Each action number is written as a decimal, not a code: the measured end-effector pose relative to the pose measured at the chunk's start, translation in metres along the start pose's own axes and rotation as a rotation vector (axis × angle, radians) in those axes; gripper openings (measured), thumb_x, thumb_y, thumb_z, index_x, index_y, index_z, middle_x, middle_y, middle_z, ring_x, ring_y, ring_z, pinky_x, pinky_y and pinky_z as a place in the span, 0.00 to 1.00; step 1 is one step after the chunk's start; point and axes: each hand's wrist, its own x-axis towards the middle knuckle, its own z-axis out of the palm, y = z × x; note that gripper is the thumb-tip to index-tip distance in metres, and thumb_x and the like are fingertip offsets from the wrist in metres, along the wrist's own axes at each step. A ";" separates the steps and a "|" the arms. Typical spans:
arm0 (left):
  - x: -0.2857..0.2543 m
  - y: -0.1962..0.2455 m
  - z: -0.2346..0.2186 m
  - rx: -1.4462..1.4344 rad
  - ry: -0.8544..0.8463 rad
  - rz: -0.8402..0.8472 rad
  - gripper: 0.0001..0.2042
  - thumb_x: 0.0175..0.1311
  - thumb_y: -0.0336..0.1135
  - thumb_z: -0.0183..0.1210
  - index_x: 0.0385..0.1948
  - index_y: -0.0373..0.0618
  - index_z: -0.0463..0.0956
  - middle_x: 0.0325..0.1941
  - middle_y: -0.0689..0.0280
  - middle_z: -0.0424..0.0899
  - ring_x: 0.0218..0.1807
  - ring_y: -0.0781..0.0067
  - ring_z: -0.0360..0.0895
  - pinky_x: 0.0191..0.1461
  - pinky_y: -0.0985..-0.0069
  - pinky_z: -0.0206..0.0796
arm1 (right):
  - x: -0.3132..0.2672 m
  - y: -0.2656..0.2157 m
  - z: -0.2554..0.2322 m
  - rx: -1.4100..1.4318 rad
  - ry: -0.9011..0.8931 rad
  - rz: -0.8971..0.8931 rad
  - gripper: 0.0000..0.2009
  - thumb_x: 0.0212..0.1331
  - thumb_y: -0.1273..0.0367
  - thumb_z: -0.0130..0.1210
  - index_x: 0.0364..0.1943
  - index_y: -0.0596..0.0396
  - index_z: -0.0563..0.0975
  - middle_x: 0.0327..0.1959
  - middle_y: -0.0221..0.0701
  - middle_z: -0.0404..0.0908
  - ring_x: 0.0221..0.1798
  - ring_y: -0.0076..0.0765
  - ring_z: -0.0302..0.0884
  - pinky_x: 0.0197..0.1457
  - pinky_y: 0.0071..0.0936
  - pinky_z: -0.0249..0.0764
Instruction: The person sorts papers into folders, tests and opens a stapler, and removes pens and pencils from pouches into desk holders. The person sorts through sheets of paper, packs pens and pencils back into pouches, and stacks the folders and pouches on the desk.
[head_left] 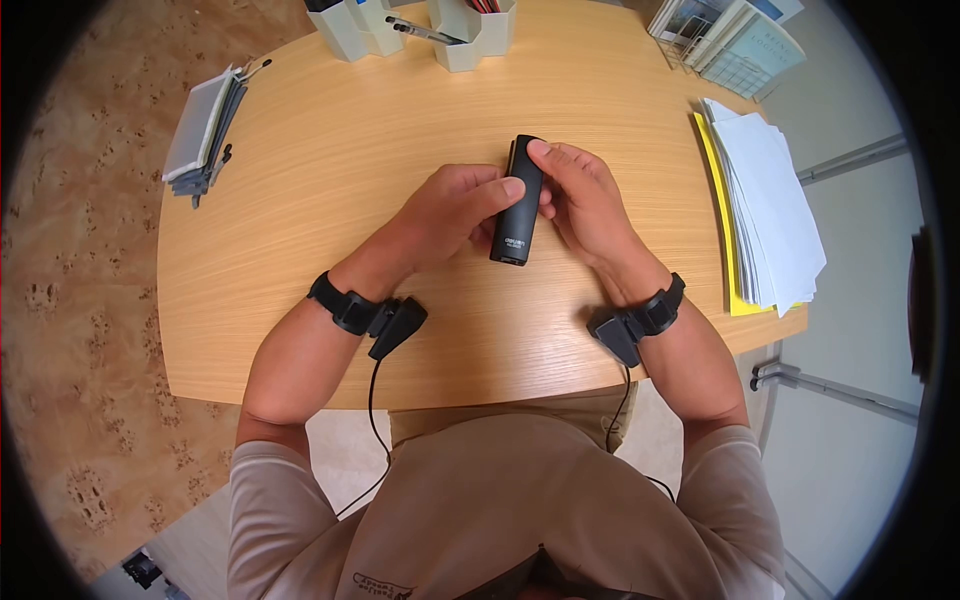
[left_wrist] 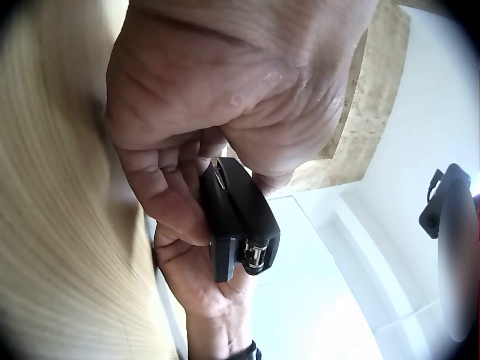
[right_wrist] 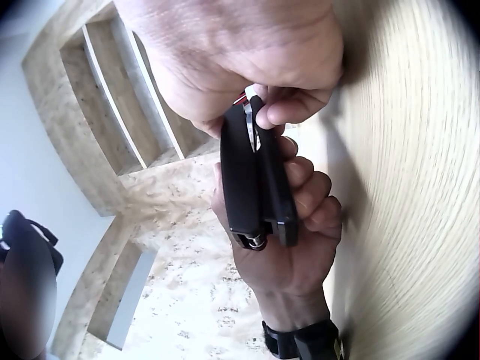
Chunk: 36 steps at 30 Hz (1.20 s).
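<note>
Above the desk (head_left: 330,130), the left hand (head_left: 455,208) is curling round the middle of the stapler (head_left: 517,215) while the right hand (head_left: 590,205) is pinching its far end, the long axis running away from the person (head_left: 500,490).

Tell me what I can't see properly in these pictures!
Head view: far parts of pen holders, cut off by the top edge.
Head view: lettering on the stapler, too small to read.
Head view: some fingertips of the left grip, hidden under the stapler.
Wrist views: any staples inside, covered by the stapler's body.
</note>
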 end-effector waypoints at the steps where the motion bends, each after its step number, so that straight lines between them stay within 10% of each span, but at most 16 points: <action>1: 0.000 0.001 0.000 0.001 0.002 0.000 0.21 0.76 0.54 0.53 0.44 0.42 0.80 0.34 0.73 0.80 0.32 0.85 0.74 0.37 0.83 0.69 | 0.000 0.000 0.001 0.001 -0.002 -0.004 0.17 0.70 0.57 0.62 0.26 0.51 0.77 0.20 0.20 0.72 0.23 0.16 0.64 0.28 0.15 0.61; 36: 0.007 -0.007 -0.007 -0.063 -0.047 0.075 0.29 0.70 0.55 0.63 0.59 0.37 0.74 0.45 0.74 0.78 0.43 0.86 0.71 0.46 0.83 0.67 | -0.004 0.006 0.002 -0.073 0.063 -0.178 0.14 0.69 0.59 0.65 0.33 0.52 0.75 0.26 0.19 0.76 0.27 0.11 0.66 0.31 0.14 0.63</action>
